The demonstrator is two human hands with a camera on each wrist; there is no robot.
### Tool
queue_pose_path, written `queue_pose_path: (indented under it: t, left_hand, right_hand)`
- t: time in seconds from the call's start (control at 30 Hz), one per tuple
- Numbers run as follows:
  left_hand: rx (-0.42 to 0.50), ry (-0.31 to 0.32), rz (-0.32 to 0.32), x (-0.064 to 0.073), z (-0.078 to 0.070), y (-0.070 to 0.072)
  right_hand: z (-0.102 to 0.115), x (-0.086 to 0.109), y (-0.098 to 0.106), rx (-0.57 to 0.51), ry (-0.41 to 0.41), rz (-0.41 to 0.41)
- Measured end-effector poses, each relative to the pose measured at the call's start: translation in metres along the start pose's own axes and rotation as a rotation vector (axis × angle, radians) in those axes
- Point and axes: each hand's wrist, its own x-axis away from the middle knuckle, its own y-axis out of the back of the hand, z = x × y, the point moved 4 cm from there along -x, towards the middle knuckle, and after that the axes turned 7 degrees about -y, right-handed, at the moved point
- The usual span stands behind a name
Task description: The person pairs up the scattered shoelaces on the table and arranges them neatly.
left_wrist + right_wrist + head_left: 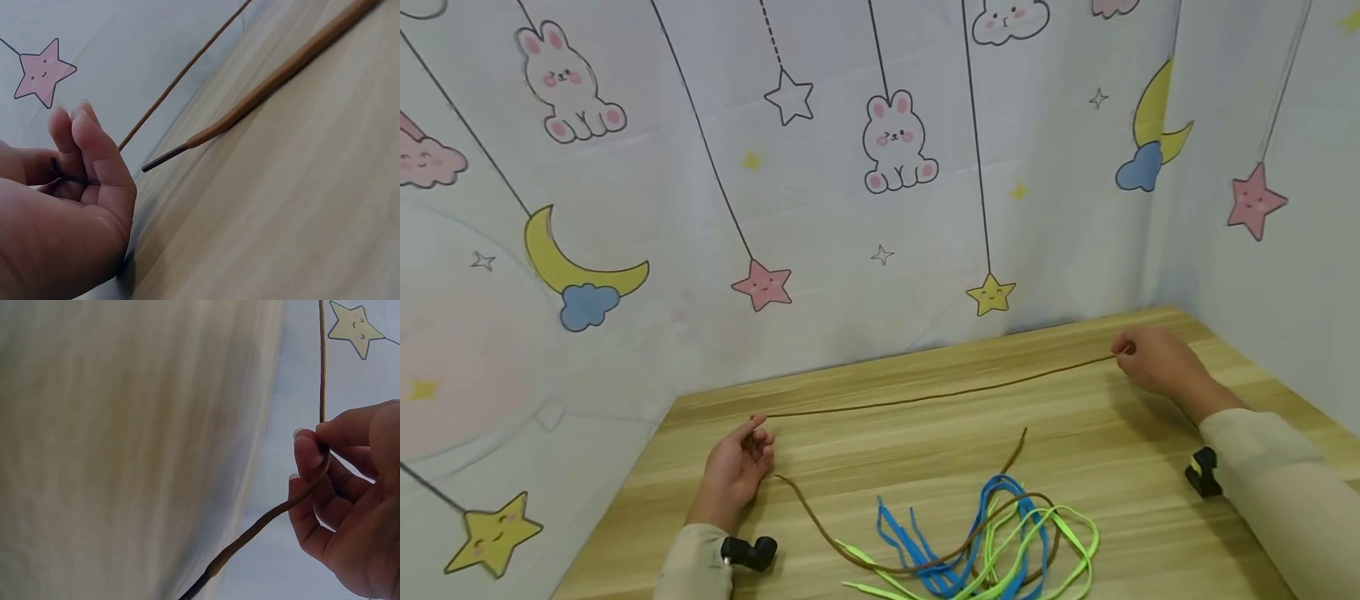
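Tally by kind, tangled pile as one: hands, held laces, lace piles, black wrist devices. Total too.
Hands: 2 (left hand, right hand)
Held brown lace: 1
Tangled lace pile: 1
Black wrist devices: 2
Total: 6

Behind the light wood-grained worktop (pixel 880 446) I see a creased white cloth backdrop (pixel 827 208) printed with seated white bunnies (pixel 897 154), yellow crescent moons (pixel 567 268), puffy blue clouds (pixel 589 307) and smiling pink stars (pixel 763 286).

I hold a thin brown lace (pixel 940 397) nearly straight, rising from left of centre toward the frame's right.
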Motion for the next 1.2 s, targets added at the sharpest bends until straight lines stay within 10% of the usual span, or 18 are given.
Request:
queue_pose_path:
  t: [0.4, 1.2]
  left_hand:
    - [-0.090, 0.025, 0.038, -0.005, -0.004, 0.003]
    - [-0.158, -0.033, -0.066, -0.006, -0.015, 0.020]
  right_hand:
    - [-0.001, -0.005, -0.003, 0.042, -0.019, 0.107]
    - [-0.008, -0.011, -0.003, 0.100, 0.051, 0.066]
